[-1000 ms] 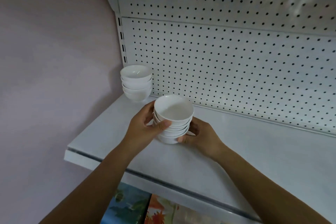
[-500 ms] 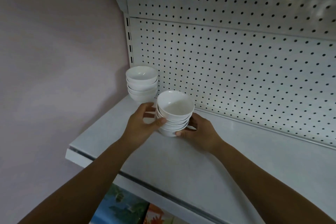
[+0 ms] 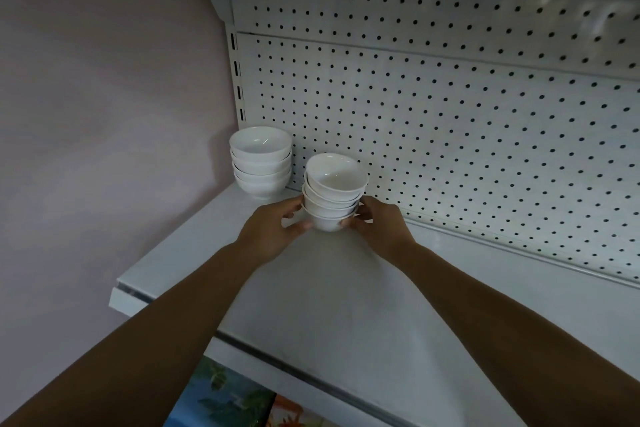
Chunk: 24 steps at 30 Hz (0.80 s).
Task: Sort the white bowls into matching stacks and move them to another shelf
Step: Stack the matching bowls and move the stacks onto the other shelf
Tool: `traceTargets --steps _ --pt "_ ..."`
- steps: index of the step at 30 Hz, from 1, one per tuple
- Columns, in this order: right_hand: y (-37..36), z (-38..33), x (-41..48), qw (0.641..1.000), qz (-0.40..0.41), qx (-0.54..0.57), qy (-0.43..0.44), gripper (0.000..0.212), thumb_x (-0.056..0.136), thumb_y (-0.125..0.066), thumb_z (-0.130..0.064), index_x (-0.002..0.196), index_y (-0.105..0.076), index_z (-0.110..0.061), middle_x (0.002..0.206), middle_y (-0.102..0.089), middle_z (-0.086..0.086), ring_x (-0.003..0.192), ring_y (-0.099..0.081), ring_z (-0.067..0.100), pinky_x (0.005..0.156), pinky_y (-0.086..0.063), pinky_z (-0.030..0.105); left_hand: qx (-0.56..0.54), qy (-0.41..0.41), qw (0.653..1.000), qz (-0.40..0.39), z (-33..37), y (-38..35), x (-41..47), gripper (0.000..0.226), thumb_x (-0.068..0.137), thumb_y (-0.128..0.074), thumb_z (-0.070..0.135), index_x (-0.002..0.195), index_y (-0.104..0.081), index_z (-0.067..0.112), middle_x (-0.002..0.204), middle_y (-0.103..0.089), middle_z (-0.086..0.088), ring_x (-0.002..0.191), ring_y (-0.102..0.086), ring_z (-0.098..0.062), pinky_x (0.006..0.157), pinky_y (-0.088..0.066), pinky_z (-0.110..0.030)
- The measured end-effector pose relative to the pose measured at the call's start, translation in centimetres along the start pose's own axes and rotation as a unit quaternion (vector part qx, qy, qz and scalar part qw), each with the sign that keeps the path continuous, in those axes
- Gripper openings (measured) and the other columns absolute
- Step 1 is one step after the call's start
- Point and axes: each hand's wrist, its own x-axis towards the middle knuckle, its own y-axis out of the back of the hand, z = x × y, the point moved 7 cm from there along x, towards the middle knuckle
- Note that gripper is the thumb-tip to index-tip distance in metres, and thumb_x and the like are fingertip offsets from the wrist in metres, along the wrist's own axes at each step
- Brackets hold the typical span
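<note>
A stack of several small white bowls stands on the white shelf, tilted slightly to the left. My left hand grips the stack's lower left side and my right hand grips its lower right side. A second stack of several white bowls sits in the shelf's back left corner, just left of the held stack and apart from it.
A white pegboard back panel rises behind the shelf. A pale wall closes the left side. The shelf's front edge runs diagonally below my arms, with colourful printed items on the level beneath.
Both hands have carried the held stack back and slightly left, closer to the pegboard and the corner stack, and it now rests low on the shelf.
</note>
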Motion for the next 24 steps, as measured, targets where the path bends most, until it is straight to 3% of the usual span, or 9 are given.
traceTargets --steps 4,9,15,19,24 --pt "0.5 0.1 1.5 0.998 -0.003 -0.064 -0.008 0.042 0.093 -0.071 -0.038 0.126 -0.062 -0.014 0.122 -0.070 0.007 0.113 -0.065 0.024 0.090 -0.048 0.031 0.102 -0.019 0.994 -0.043 1.1 -0.5 1.7 0.069 0.096 -0.067 0.046 0.157 -0.036 0.039 0.150 -0.055 0.005 0.132 -0.054 -0.021 0.096 -0.040 -0.029" --pt "0.7 -0.3 2.1 0.995 -0.007 -0.097 0.005 0.039 0.095 -0.069 -0.039 0.124 -0.066 -0.012 0.120 -0.072 0.009 0.116 -0.064 0.024 0.087 -0.041 0.025 0.176 -0.031 0.982 -0.056 1.9 -0.2 2.9 0.062 0.100 -0.063 0.041 0.156 -0.040 0.028 0.153 -0.052 -0.005 0.135 -0.051 -0.027 0.103 -0.041 -0.034" --pt "0.4 -0.6 2.2 0.996 -0.009 -0.086 0.009 0.038 0.092 -0.071 -0.043 0.114 -0.071 -0.012 0.110 -0.076 0.006 0.106 -0.068 0.022 0.089 -0.052 0.033 0.203 -0.009 0.977 -0.071 0.9 0.0 2.9 0.070 0.097 -0.065 0.044 0.158 -0.033 0.034 0.151 -0.052 -0.005 0.131 -0.053 -0.028 0.102 -0.047 -0.040" --pt "-0.6 -1.0 2.5 0.994 0.003 -0.107 -0.015 0.044 0.089 -0.072 -0.050 0.107 -0.073 -0.009 0.106 -0.075 0.008 0.090 -0.065 0.018 0.077 -0.046 0.028 0.216 0.012 0.973 -0.077 0.7 0.1 2.9 0.074 0.098 -0.063 0.046 0.160 -0.026 0.032 0.158 -0.045 -0.005 0.139 -0.047 -0.030 0.108 -0.044 -0.041" --pt "-2.7 -1.9 1.1 0.994 -0.015 -0.103 -0.030 0.056 0.094 -0.066 -0.046 0.136 -0.055 -0.011 0.127 -0.068 0.011 0.117 -0.064 0.029 0.095 -0.053 0.037 0.232 0.039 0.969 -0.076 0.2 0.5 1.2 0.080 0.099 -0.061 0.048 0.163 -0.017 0.031 0.165 -0.034 -0.005 0.145 -0.041 -0.030 0.112 -0.040 -0.043"
